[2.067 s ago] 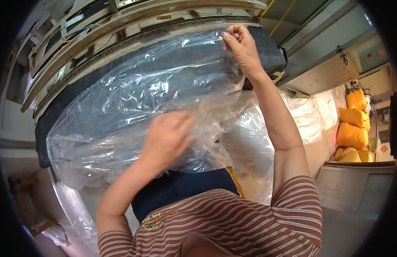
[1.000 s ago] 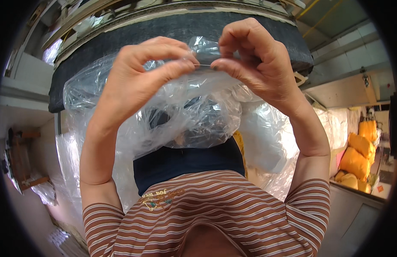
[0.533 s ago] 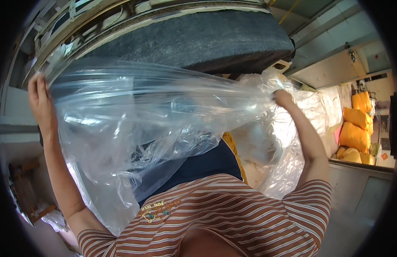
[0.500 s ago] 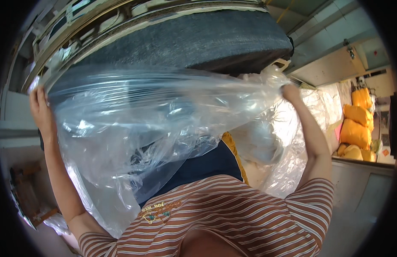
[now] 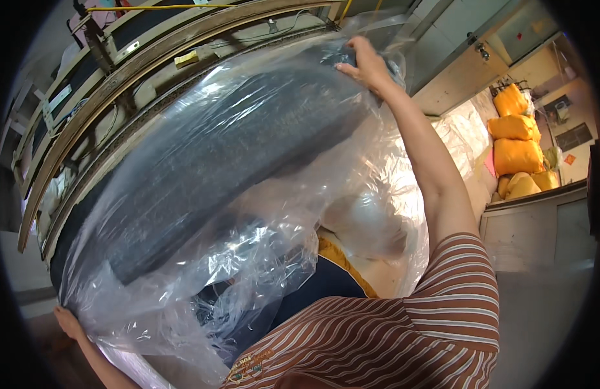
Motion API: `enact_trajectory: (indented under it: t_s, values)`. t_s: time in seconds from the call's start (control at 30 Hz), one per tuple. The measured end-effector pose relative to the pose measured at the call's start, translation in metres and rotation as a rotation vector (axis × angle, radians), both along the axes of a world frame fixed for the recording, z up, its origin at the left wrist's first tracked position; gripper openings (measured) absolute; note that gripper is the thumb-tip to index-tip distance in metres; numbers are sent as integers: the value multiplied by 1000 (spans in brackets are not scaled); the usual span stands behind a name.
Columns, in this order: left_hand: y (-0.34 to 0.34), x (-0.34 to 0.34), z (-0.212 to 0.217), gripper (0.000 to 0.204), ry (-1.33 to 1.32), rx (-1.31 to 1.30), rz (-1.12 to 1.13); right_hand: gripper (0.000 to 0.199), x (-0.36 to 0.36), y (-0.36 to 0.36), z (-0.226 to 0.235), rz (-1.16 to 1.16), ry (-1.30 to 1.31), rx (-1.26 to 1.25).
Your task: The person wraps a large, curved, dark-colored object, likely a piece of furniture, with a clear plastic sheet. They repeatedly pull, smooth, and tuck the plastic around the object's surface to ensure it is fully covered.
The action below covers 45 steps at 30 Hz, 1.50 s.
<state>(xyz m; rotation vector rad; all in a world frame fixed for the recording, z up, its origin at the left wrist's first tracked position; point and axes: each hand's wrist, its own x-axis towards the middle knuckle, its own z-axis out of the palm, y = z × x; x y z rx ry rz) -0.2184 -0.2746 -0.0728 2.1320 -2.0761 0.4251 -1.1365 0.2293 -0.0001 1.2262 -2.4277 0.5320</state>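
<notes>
A large clear plastic sheet (image 5: pixel 261 253) lies spread over a long, dark grey fabric-covered roll (image 5: pixel 248 123). At the lower left, my left hand (image 5: pixel 68 322) is closed on a bunched edge of the sheet, near that end of the roll. My right hand (image 5: pixel 370 65) reaches to the far right end of the roll, with thumb and fingers curved around the plastic there. Some of the film stands up beyond the right hand. Loose folds of the sheet hang over my dark trousers.
Behind the roll runs a machine frame (image 5: pixel 73 162) with long curved rails. A small yellow block (image 5: pixel 186 59) sits on it. Shiny film (image 5: pixel 465 129) covers the floor at right, near stacked orange bundles (image 5: pixel 517 155) and a pale door panel (image 5: pixel 459 78).
My right hand has moved up and away to the roll's far end, while the left dropped lower. The plastic sheet now covers the roll instead of being stretched in front of it.
</notes>
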Motion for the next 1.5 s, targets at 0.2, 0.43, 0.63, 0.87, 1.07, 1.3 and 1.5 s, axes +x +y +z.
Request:
enact_trajectory:
  t_s: [0.2, 0.43, 0.63, 0.87, 1.07, 1.3, 1.5]
  values:
    - [-36, 49, -4, 38, 7, -45, -71, 81, -32, 2, -6, -43, -333, 284]
    - [-40, -24, 28, 45, -287, 99, 252, 68, -64, -22, -26, -428, -282, 172]
    - [77, -283, 90, 32, 334, 301, -893, 65, -87, -1, -51, -224, -171, 30]
    - [181, -371, 55, 39, 171, 68, -1041, 36, -143, 136, -107, -453, -388, -191]
    - [170, -376, 52, 41, 137, 37, -1033, 43, -55, 219, -276, -699, -885, 41]
    - [165, -371, 54, 41, 114, 29, -1032, 50, 64, 231, -326, -1076, -889, 147]
    - [174, -375, 60, 42, 110, 12, -1031, 26, 64, 308, -331, -1219, -873, 50]
